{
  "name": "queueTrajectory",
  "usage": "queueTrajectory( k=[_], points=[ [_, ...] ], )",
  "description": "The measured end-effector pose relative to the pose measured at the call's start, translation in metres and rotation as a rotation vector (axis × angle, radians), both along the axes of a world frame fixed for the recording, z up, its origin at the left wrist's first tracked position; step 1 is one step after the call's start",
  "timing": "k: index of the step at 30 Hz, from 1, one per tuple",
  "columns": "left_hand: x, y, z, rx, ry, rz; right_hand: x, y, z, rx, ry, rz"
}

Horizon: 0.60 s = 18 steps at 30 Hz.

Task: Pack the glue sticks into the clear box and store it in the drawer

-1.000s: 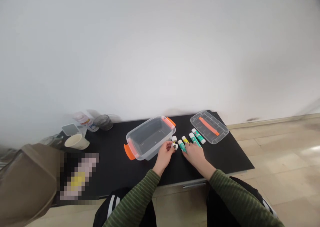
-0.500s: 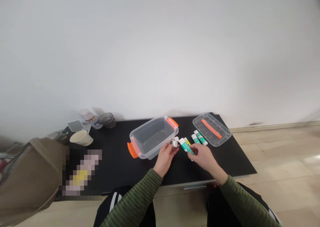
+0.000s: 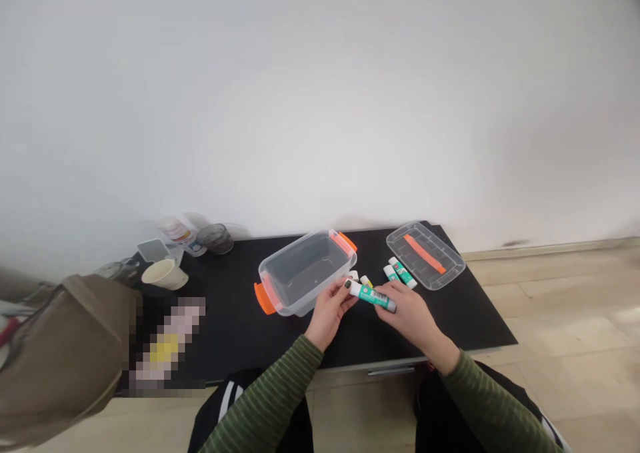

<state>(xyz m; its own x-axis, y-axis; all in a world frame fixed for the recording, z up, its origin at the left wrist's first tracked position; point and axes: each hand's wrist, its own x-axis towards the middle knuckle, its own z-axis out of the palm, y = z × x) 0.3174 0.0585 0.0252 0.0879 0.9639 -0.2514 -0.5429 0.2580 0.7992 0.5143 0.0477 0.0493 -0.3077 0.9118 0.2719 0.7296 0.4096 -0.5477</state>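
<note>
A green-and-white glue stick (image 3: 373,294) is held level between both hands, just in front of the clear plastic box (image 3: 299,303). My left hand (image 3: 330,312) pinches the white cap at its left end. My right hand (image 3: 411,312) grips the other end with closed fingers. Whether the cap is fully seated on the tube I cannot tell. Behind the held stick, a yellow-labelled stick (image 3: 367,282) is mostly hidden, and a small white piece (image 3: 354,276) lies beside the box. Two more green glue sticks (image 3: 403,273) lie side by side beyond my right hand.
The box's clear lid (image 3: 440,282) with an orange handle lies at the back right of the black table (image 3: 465,320). On the left are a paper cup (image 3: 165,274), a bottle (image 3: 181,235), a dark glass (image 3: 215,238) and a brown bag (image 3: 65,353). A wall stands behind.
My right hand has lifted the green glue stick and turned it level, bringing its left end to the white cap in my left hand. The box and lid stay put.
</note>
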Motion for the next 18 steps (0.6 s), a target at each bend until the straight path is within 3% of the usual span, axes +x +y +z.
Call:
queueTrajectory(
  k=[13,18],
  points=[
    [0.0022,-0.0022,-0.0001,0.016,0.030,-0.001,0.0020,-0.0002,0.0048,-0.094,0.091,0.030],
    [0.0034,-0.0044,-0.0010,0.054,0.030,-0.016,0.0030,0.0021,0.0034,-0.269,0.192,0.022]
  ],
)
